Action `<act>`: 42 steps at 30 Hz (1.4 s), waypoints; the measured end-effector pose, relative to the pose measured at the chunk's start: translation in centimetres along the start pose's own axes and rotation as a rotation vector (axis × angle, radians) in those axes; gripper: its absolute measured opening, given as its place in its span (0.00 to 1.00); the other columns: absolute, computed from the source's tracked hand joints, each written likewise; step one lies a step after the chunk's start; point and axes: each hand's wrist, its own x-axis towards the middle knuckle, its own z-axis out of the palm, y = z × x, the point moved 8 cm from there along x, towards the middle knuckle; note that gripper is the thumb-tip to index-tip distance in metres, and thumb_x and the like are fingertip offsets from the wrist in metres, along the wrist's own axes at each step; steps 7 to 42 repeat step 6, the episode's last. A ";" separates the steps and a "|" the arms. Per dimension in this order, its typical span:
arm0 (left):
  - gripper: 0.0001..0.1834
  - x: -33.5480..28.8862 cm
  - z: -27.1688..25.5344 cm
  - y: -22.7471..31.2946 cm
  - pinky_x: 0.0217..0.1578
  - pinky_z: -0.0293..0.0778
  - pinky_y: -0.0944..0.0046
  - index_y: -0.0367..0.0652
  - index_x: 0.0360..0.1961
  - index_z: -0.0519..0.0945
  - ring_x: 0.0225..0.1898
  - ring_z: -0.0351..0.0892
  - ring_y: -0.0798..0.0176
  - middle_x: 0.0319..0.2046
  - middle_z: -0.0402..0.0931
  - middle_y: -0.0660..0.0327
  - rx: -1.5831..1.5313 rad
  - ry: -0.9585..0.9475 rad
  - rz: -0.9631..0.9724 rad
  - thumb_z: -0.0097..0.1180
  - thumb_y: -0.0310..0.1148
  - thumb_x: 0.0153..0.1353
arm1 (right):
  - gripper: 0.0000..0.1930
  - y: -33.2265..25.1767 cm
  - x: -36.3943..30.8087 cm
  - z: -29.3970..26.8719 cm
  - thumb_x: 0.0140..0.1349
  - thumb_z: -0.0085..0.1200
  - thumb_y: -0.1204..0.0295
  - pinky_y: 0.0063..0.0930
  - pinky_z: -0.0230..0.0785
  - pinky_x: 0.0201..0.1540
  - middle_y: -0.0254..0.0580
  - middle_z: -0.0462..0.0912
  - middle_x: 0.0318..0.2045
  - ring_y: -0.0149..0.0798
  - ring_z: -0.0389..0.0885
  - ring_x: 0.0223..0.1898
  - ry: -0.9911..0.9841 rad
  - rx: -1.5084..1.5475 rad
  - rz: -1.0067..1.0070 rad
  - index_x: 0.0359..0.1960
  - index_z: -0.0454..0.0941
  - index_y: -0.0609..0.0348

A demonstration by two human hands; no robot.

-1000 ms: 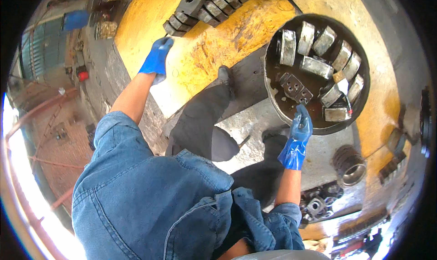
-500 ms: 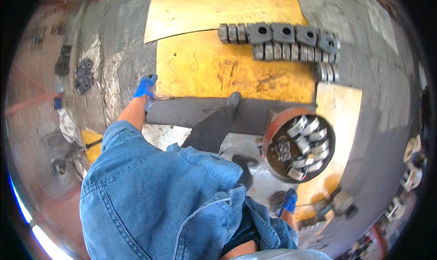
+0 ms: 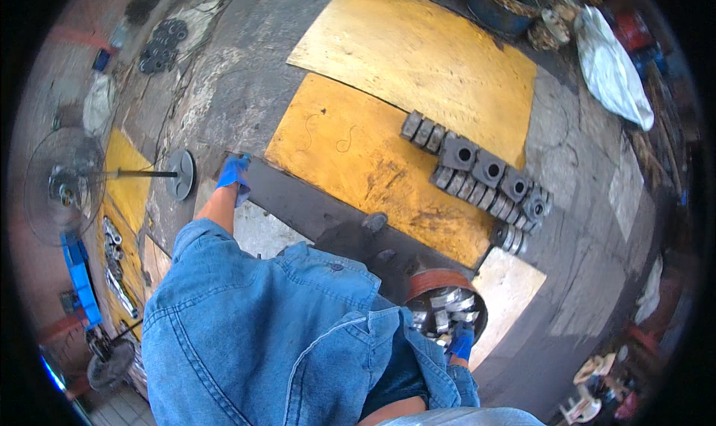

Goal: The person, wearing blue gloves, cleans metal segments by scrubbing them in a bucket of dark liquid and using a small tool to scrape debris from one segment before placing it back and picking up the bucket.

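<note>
My left hand (image 3: 234,174), in a blue glove, hangs out to the left above the dark strip of floor beside the yellow board (image 3: 335,150). Its fingers look curled; whether anything lies in them is hidden. At the lower right, my right hand (image 3: 462,342), gloved in blue too, is over the near side of a round metal drum (image 3: 438,279) with a reddish-brown wall. Its fingertips are among or just above shiny silver metal parts (image 3: 447,299) in the drum, and I cannot make out a grip.
Rows of grey metal blocks (image 3: 489,168), several with round holes, stand on the yellow boards. A pedestal fan (image 3: 67,191) is at the left, its round base (image 3: 181,174) nearer. A blue drum (image 3: 501,12) and a white sack (image 3: 611,68) lie at the far right.
My view has turned, so the boards and metal blocks now slant down to the right. My right hand has gone from beside the drum to over the metal parts inside it.
</note>
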 end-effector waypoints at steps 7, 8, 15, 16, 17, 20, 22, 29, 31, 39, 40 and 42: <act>0.19 -2.4 -6.3 -9.8 0.39 0.68 0.55 0.44 0.54 0.84 0.38 0.70 0.60 0.38 0.76 0.63 -0.101 0.088 -0.069 0.60 0.45 0.69 | 0.21 -11.3 2.5 -5.5 0.72 0.52 0.57 0.44 0.77 0.49 0.57 0.88 0.44 0.46 0.84 0.42 -0.228 0.169 -0.214 0.49 0.85 0.63; 0.19 -2.4 -6.3 -9.8 0.39 0.68 0.55 0.44 0.54 0.84 0.38 0.70 0.60 0.38 0.76 0.63 -0.101 0.088 -0.069 0.60 0.45 0.69 | 0.21 -11.3 2.5 -5.5 0.72 0.52 0.57 0.44 0.77 0.49 0.57 0.88 0.44 0.46 0.84 0.42 -0.228 0.169 -0.214 0.49 0.85 0.63; 0.19 -2.4 -6.3 -9.8 0.39 0.68 0.55 0.44 0.54 0.84 0.38 0.70 0.60 0.38 0.76 0.63 -0.101 0.088 -0.069 0.60 0.45 0.69 | 0.21 -11.3 2.5 -5.5 0.72 0.52 0.57 0.44 0.77 0.49 0.57 0.88 0.44 0.46 0.84 0.42 -0.228 0.169 -0.214 0.49 0.85 0.63; 0.19 -2.4 -6.3 -9.8 0.39 0.68 0.55 0.44 0.54 0.84 0.38 0.70 0.60 0.38 0.76 0.63 -0.101 0.088 -0.069 0.60 0.45 0.69 | 0.21 -11.3 2.5 -5.5 0.72 0.52 0.57 0.44 0.77 0.49 0.57 0.88 0.44 0.46 0.84 0.42 -0.228 0.169 -0.214 0.49 0.85 0.63; 0.19 -2.4 -6.3 -9.8 0.39 0.68 0.55 0.44 0.54 0.84 0.38 0.70 0.60 0.38 0.76 0.63 -0.101 0.088 -0.069 0.60 0.45 0.69 | 0.21 -11.3 2.5 -5.5 0.72 0.52 0.57 0.44 0.77 0.49 0.57 0.88 0.44 0.46 0.84 0.42 -0.228 0.169 -0.214 0.49 0.85 0.63; 0.19 -2.4 -6.3 -9.8 0.39 0.68 0.55 0.44 0.54 0.84 0.38 0.70 0.60 0.38 0.76 0.63 -0.101 0.088 -0.069 0.60 0.45 0.69 | 0.21 -11.3 2.5 -5.5 0.72 0.52 0.57 0.44 0.77 0.49 0.57 0.88 0.44 0.46 0.84 0.42 -0.228 0.169 -0.214 0.49 0.85 0.63; 0.19 -2.4 -6.3 -9.8 0.39 0.68 0.55 0.44 0.54 0.84 0.38 0.70 0.60 0.38 0.76 0.63 -0.101 0.088 -0.069 0.60 0.45 0.69 | 0.21 -11.3 2.5 -5.5 0.72 0.52 0.57 0.44 0.77 0.49 0.57 0.88 0.44 0.46 0.84 0.42 -0.228 0.169 -0.214 0.49 0.85 0.63; 0.19 -2.4 -6.3 -9.8 0.39 0.68 0.55 0.44 0.54 0.84 0.38 0.70 0.60 0.38 0.76 0.63 -0.101 0.088 -0.069 0.60 0.45 0.69 | 0.21 -11.3 2.5 -5.5 0.72 0.52 0.57 0.44 0.77 0.49 0.57 0.88 0.44 0.46 0.84 0.42 -0.228 0.169 -0.214 0.49 0.85 0.63; 0.19 -2.4 -6.3 -9.8 0.39 0.68 0.55 0.44 0.54 0.84 0.38 0.70 0.60 0.38 0.76 0.63 -0.101 0.088 -0.069 0.60 0.45 0.69 | 0.21 -11.3 2.5 -5.5 0.72 0.52 0.57 0.44 0.77 0.49 0.57 0.88 0.44 0.46 0.84 0.42 -0.228 0.169 -0.214 0.49 0.85 0.63; 0.19 -2.4 -6.3 -9.8 0.39 0.68 0.55 0.44 0.54 0.84 0.38 0.70 0.60 0.38 0.76 0.63 -0.101 0.088 -0.069 0.60 0.45 0.69 | 0.21 -11.3 2.5 -5.5 0.72 0.52 0.57 0.44 0.77 0.49 0.57 0.88 0.44 0.46 0.84 0.42 -0.228 0.169 -0.214 0.49 0.85 0.63; 0.19 -2.4 -6.3 -9.8 0.39 0.68 0.55 0.44 0.54 0.84 0.38 0.70 0.60 0.38 0.76 0.63 -0.101 0.088 -0.069 0.60 0.45 0.69 | 0.21 -11.3 2.5 -5.5 0.72 0.52 0.57 0.44 0.77 0.49 0.57 0.88 0.44 0.46 0.84 0.42 -0.228 0.169 -0.214 0.49 0.85 0.63; 0.19 -2.4 -6.3 -9.8 0.39 0.68 0.55 0.44 0.54 0.84 0.38 0.70 0.60 0.38 0.76 0.63 -0.101 0.088 -0.069 0.60 0.45 0.69 | 0.21 -11.3 2.5 -5.5 0.72 0.52 0.57 0.44 0.77 0.49 0.57 0.88 0.44 0.46 0.84 0.42 -0.228 0.169 -0.214 0.49 0.85 0.63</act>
